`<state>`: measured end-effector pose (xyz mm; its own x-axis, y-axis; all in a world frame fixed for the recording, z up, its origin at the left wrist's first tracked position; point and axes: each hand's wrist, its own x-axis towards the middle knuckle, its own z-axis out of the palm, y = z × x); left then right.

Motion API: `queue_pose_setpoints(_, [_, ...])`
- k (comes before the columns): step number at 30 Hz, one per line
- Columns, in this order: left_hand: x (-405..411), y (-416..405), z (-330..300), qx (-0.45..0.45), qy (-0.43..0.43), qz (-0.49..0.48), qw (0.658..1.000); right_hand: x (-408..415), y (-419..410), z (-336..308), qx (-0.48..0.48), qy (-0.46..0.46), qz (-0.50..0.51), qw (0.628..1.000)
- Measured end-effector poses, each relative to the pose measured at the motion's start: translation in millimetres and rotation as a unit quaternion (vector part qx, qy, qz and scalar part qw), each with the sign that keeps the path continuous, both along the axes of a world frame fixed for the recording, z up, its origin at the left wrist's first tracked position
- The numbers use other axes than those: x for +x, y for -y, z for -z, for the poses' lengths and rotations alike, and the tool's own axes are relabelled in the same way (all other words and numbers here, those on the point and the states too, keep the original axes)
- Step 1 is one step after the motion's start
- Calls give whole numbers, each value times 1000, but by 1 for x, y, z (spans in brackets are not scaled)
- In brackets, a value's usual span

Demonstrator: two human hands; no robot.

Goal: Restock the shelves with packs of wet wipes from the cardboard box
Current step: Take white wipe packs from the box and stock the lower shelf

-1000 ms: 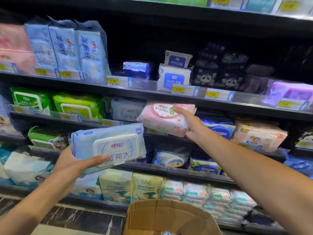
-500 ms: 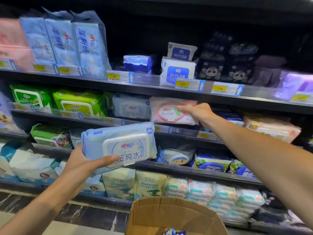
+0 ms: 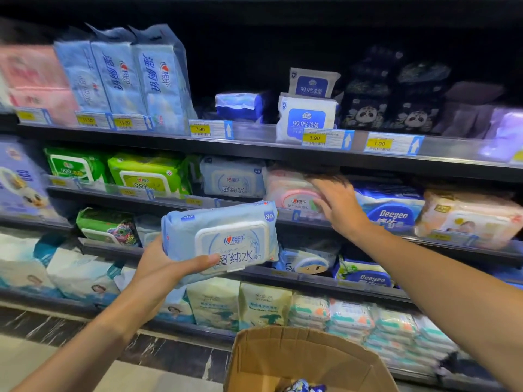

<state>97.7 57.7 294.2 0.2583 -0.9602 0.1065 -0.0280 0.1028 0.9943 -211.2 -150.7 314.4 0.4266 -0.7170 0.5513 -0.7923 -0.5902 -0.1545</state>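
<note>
Pink pack (image 3: 293, 190), blurred, seemingly under right hand (image 3: 338, 206) fingertips.

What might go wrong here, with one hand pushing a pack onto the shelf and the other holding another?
1. The right hand presses the pink pack into a crowded row, so it might wedge or nudge neighbours.
2. The left hand grips the blue pack by one end only; it could slip, perhaps into the cardboard box.

Cardboard box (image 3: 297, 360) cut off at bottom; far-left packs (image 3: 31, 80) blurred
</note>
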Motion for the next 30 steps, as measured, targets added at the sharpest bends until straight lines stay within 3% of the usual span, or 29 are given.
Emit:
queue_pose_setpoints(9, [0, -5, -5, -16, 7, -24, 1000, -4, 18, 9, -18, -20, -3, 1000])
queue_pose_setpoints(13, [1, -12, -9, -28, 5, -24, 999, 7, -17, 14, -24, 92, -77, 993])
queue_pose_setpoints(15, [-1, -12, -12, -33, 6, -31, 999, 16, -50, 11, 75, 169, -147, 972])
queue_pose_setpoints(18, [-5, -5, -16, -39, 16, -22, 999, 41, -95, 4, 324, 256, -259, 873])
queue_pose_setpoints(20, [-7, 1, -18, -38, 23, -9, 999, 56, -102, 5, 378, 296, -281, 831])
queue_pose_setpoints(22, [-3, 8, -19, -36, 29, -1, 999, 67, -99, 1, 374, 328, -261, 827])
queue_pose_setpoints(25, [5, 18, -22, -27, 57, 5, 998, 77, -84, -7, 339, 329, -217, 854])
queue_pose_setpoints(30, [18, 39, -40, -54, 143, -63, 986, 102, -70, -11, 274, 379, -162, 869])
